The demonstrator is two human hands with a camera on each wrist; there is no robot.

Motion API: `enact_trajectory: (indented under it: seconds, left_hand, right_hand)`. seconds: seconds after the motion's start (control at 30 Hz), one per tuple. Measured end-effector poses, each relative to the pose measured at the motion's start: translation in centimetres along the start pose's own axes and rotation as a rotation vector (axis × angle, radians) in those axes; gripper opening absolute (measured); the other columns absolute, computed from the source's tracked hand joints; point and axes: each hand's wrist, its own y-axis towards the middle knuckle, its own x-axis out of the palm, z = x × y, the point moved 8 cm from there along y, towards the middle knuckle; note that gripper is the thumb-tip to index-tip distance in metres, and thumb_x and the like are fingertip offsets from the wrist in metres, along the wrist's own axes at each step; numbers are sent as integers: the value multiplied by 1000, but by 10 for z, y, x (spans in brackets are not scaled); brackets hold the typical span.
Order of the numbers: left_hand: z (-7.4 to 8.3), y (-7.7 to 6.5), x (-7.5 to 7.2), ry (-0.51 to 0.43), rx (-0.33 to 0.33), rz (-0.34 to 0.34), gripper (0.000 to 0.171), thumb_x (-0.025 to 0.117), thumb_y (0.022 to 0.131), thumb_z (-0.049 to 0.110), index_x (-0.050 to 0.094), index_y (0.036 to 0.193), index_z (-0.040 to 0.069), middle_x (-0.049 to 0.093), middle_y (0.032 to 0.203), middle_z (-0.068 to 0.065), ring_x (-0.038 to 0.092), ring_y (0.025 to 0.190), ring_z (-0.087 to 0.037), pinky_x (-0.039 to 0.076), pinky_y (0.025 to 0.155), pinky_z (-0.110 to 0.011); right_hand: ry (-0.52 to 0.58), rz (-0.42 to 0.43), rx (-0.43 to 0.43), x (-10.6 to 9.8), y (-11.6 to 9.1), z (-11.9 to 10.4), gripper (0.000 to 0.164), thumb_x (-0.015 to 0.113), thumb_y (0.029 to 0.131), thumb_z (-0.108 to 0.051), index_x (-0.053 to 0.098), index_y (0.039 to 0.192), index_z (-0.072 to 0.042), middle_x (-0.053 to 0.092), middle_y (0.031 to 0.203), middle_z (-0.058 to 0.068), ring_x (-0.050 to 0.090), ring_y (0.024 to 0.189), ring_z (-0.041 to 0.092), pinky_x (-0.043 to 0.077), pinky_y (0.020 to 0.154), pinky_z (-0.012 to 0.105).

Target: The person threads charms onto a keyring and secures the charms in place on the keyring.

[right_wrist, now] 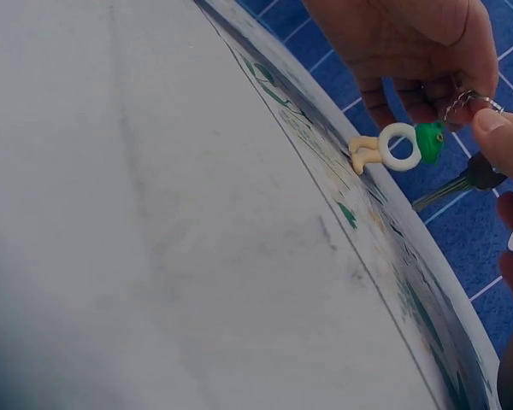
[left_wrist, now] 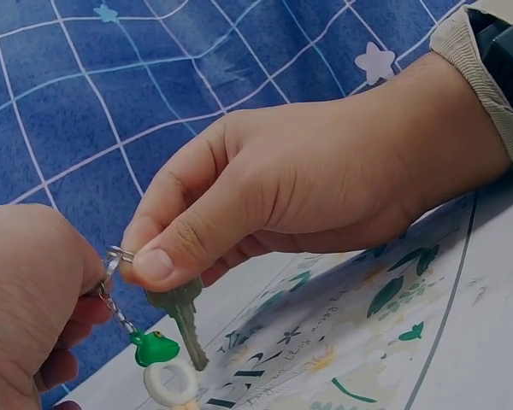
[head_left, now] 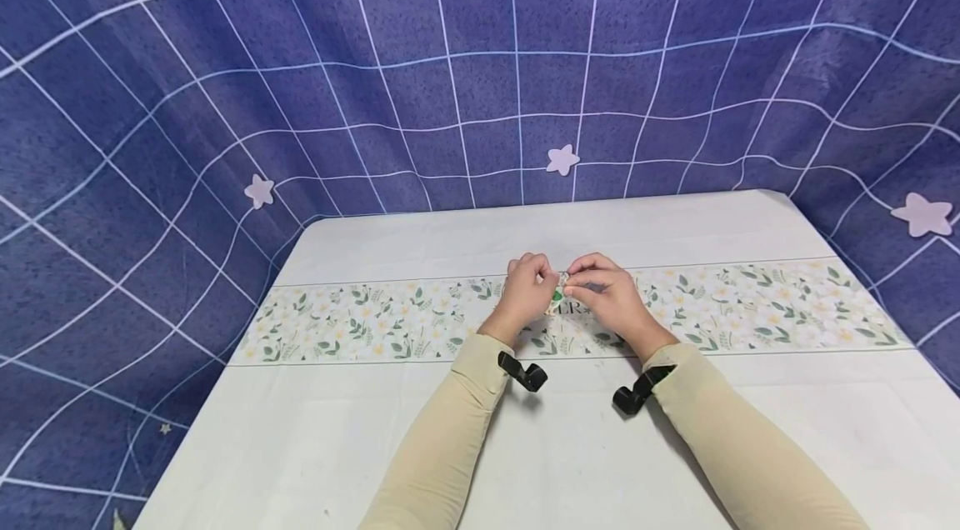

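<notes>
Over the middle of the table, my left hand (head_left: 525, 292) and right hand (head_left: 611, 301) meet at a small keychain. A metal key ring (left_wrist: 113, 260) spans the gap between them, its left side pinched in my left fingers. My right thumb and fingers pinch the key (left_wrist: 185, 320) near its head, at the ring, with the toothed blade pointing down. From a short chain (right_wrist: 457, 104) hangs a charm with a green frog head (right_wrist: 429, 143), a white ring-shaped body (right_wrist: 399, 147) and beige legs. The left fingertips are partly hidden.
A white table cover (head_left: 337, 438) lies beneath, crossed by a floral printed band (head_left: 360, 322) with dark lettering. Behind and at the sides hangs a blue gridded curtain (head_left: 480, 88) with stars. Black straps (head_left: 525, 372) circle the wrists over beige sleeves.
</notes>
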Motion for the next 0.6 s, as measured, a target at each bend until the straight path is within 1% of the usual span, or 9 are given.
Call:
enact_trajectory:
  seconds: [0.13, 0.23, 0.37, 0.47, 0.6]
  left_hand:
    - [-3, 0, 3, -34, -24, -22, 30, 57, 100, 15, 46, 72, 13, 47, 84, -2, 43, 103, -26, 39, 85, -39]
    - [-5, 0, 3, -44, -36, -33, 30, 57, 100, 16, 47, 72, 14, 47, 84, -1, 42, 104, -26, 39, 84, -38]
    - [-4, 1, 3, -25, -28, -35, 29, 58, 100, 16, 47, 73, 14, 48, 86, -1, 43, 104, -25, 39, 85, -39]
    - [-3, 1, 3, 6, -13, -29, 28, 58, 100, 16, 48, 74, 14, 49, 86, -1, 44, 104, -25, 40, 84, -39]
    - [0, 0, 3, 37, 8, -24, 29, 58, 100, 16, 47, 74, 14, 49, 87, -2, 44, 104, -25, 40, 85, -38]
  right_hand:
    - [-46, 10, 15, -1, 0, 0, 6, 76, 81, 14, 74, 85, 10, 65, 103, 26, 60, 95, 40, 47, 82, 18]
    - [-66, 14, 28, -1, 0, 1, 6, 76, 81, 12, 74, 86, 10, 66, 103, 25, 61, 95, 40, 48, 79, 19]
    - [-58, 16, 86, 0, -2, 29, 5, 79, 84, 2, 76, 88, 2, 68, 106, 17, 62, 98, 31, 48, 76, 17]
    - [-43, 11, 140, 2, -4, 52, 5, 80, 85, -6, 78, 88, -4, 69, 107, 10, 62, 101, 22, 49, 77, 18]
    - [-51, -5, 175, 2, -4, 55, 6, 80, 86, -10, 77, 89, -5, 68, 107, 6, 61, 102, 17, 51, 80, 24]
